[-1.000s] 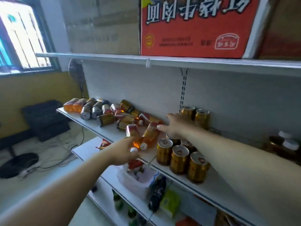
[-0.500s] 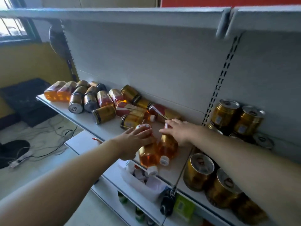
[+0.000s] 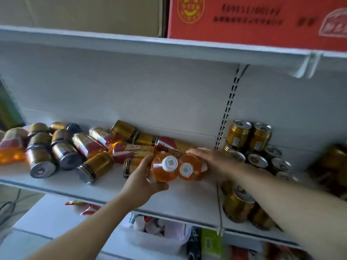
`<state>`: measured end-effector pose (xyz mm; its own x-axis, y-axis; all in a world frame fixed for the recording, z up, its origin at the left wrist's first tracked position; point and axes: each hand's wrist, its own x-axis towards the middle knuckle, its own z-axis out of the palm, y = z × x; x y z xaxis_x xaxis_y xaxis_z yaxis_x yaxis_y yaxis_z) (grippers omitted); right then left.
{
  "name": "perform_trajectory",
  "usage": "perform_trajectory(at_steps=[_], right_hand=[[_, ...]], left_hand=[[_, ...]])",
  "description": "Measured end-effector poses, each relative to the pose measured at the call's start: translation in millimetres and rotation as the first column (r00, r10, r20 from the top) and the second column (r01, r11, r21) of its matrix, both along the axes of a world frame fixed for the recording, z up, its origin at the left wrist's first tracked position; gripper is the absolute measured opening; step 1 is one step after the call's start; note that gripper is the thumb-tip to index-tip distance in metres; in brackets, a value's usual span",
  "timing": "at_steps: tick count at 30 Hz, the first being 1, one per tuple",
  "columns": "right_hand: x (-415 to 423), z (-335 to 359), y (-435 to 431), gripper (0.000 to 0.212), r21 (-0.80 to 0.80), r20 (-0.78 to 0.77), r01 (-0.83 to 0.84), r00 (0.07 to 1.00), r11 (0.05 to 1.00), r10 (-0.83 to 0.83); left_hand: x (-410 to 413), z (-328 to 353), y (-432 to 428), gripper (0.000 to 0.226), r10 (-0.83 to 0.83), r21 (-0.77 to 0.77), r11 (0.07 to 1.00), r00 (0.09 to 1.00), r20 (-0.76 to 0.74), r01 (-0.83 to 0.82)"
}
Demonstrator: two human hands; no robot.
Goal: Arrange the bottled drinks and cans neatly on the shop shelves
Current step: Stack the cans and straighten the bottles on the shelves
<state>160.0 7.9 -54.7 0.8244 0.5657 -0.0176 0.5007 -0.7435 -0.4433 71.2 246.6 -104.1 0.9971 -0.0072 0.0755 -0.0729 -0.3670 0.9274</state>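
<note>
Two orange drink bottles with white caps lie side by side on the grey middle shelf (image 3: 105, 186), caps pointing at me. My left hand (image 3: 140, 182) grips the left orange bottle (image 3: 159, 173) from its left side and from below. My right hand (image 3: 212, 162) lies over the right orange bottle (image 3: 193, 174), fingers across its top and thumb at its side. Behind them a heap of gold cans (image 3: 97, 167) and red-labelled bottles (image 3: 88, 144) lies tumbled. Gold cans (image 3: 238, 134) stand upright in stacked rows to the right.
The shelf above carries a red carton (image 3: 253, 19) and a brown cardboard box (image 3: 84, 14). On the lower shelf sit a clear plastic tub (image 3: 150, 239), a green packet (image 3: 209, 243) and red wrappers (image 3: 82, 205). A slotted upright (image 3: 228, 107) runs down the back panel.
Both hands have closed in on the two orange bottles and drawn them together, caps now facing me. The view has shifted closer to the shelf.
</note>
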Motion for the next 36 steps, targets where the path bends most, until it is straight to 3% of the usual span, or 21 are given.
perform_trajectory(at_steps=[3,5,9,11,13,14,17,20,22,24,26,28,30,33,36], right_hand=[[-15.9,14.5,8.7,0.078,0.167,-0.018,0.057,0.998,0.984,-0.055],[-25.9,22.8,16.8,0.076,0.323,-0.08,0.178,0.984,0.93,-0.161],[-52.1,33.1,19.3,0.053,0.66,-0.195,0.331,0.943,0.674,-0.271],[-72.2,40.5,12.4,0.028,0.762,-0.248,0.381,0.919,0.524,-0.308],[-91.8,44.3,1.5,0.02,0.835,-0.331,0.432,0.889,0.341,-0.315],[-99.6,45.9,-6.0,0.024,0.852,-0.386,0.464,0.87,0.245,-0.306],[-120.7,45.5,-36.5,0.064,0.82,-0.554,0.573,0.784,-0.019,-0.279],[-147.5,46.3,-79.2,0.082,0.776,-0.629,0.616,0.735,-0.139,-0.254],[-167.9,44.9,-116.0,0.078,0.777,-0.629,0.593,0.731,-0.211,-0.264],[-190.9,43.3,-158.0,0.065,0.791,-0.612,0.553,0.724,-0.262,-0.319],[-216.8,41.7,-205.0,0.052,0.813,-0.582,0.51,0.708,-0.279,-0.4],[-243.1,40.8,-257.8,0.036,0.826,-0.559,0.51,0.68,-0.242,-0.474],[-266.7,41.0,-310.7,0.021,0.824,-0.54,0.537,0.648,-0.182,-0.537],[-293.0,40.2,-380.6,0.029,0.823,-0.471,0.561,0.586,-0.089,-0.66],[-307.7,34.4,-435.0,0.044,0.806,-0.434,0.589,0.524,-0.056,-0.733]], left_hand=[[0.5,15.8,-0.7,0.067,-0.009,-0.425,0.905,1.0,-0.028,-0.004],[-1.0,25.9,-0.2,0.062,-0.01,-0.528,0.849,1.0,-0.002,0.007],[-2.3,44.0,0.2,0.056,0.014,-0.601,0.799,0.999,0.033,0.009],[-4.1,54.3,-9.3,0.048,-0.014,-0.659,0.752,0.999,0.033,0.032],[-11.1,65.5,-25.2,0.043,-0.075,-0.71,0.701,0.997,0.021,0.068],[-14.4,70.7,-35.0,0.045,-0.103,-0.727,0.682,0.995,0.014,0.081],[-28.7,86.9,-72.6,0.059,-0.185,-0.732,0.671,0.983,-0.011,0.118],[-40.1,95.7,-121.7,0.063,-0.289,-0.732,0.658,0.957,-0.028,0.177],[-47.4,97.4,-162.4,0.069,-0.358,-0.732,0.652,0.931,-0.072,0.195],[-55.0,95.1,-211.2,0.068,-0.407,-0.737,0.646,0.907,-0.11,0.201],[-65.7,91.1,-267.1,0.049,-0.461,-0.726,0.647,0.878,-0.13,0.232],[-79.3,87.4,-327.7,0.027,-0.471,-0.689,0.679,0.871,-0.143,0.255],[-91.7,82.4,-387.3,0.024,-0.465,-0.648,0.711,0.874,-0.141,0.274],[-105.6,70.7,-463.7,0.043,-0.449,-0.581,0.756,0.885,-0.126,0.301],[-113.7,58.1,-519.2,0.042,-0.433,-0.5,0.805,0.892,-0.125,0.32]])
